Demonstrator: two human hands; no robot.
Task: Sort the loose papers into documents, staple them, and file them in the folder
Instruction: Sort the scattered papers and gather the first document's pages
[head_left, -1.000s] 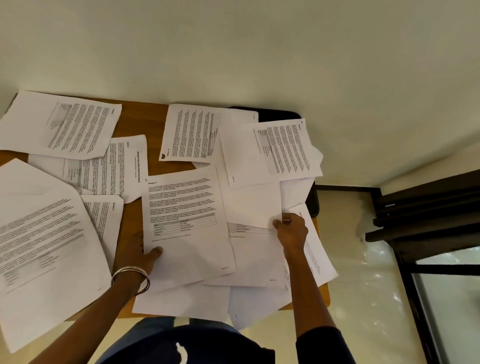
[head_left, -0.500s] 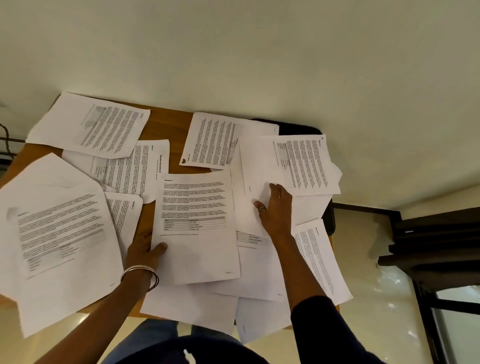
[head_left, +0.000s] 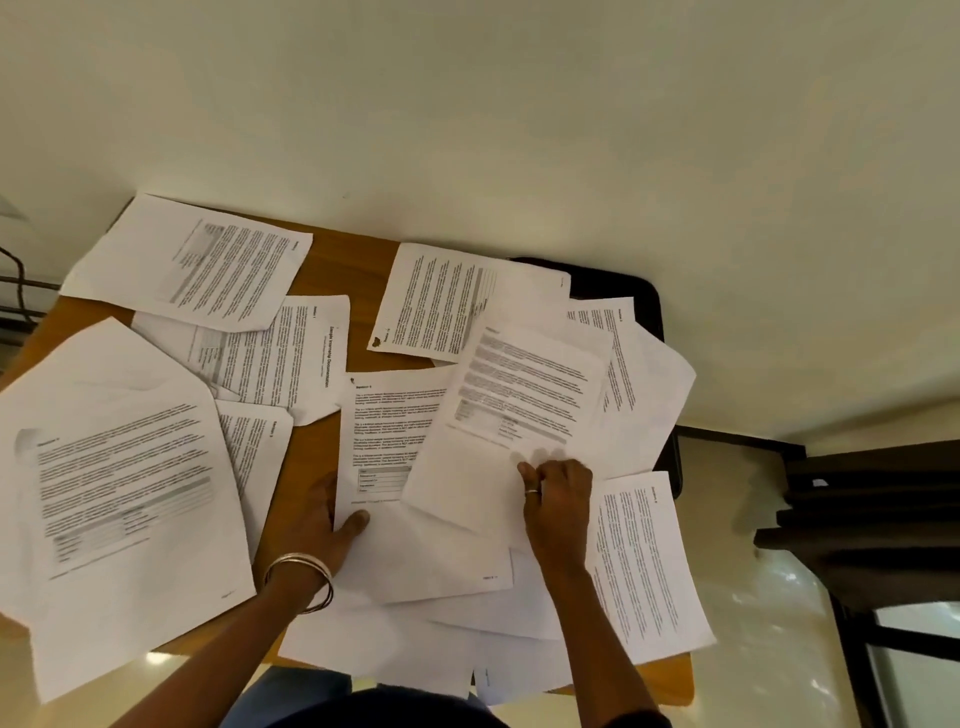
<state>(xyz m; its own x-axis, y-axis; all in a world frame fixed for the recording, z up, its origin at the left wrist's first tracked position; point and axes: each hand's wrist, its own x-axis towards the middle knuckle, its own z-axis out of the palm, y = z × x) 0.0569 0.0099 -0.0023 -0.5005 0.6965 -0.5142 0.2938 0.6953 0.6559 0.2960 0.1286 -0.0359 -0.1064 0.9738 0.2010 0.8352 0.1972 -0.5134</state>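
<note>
Right hand (head_left: 558, 501) pinches a tilted sheet (head_left: 514, 415); left hand (head_left: 317, 525) lies flat, thumb pressing a printed page (head_left: 395, 530) on the surface (head_left: 332, 270).

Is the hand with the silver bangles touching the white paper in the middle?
Touching. The head view shows the left hand resting its thumb on the left edge of the white printed sheet.
</note>
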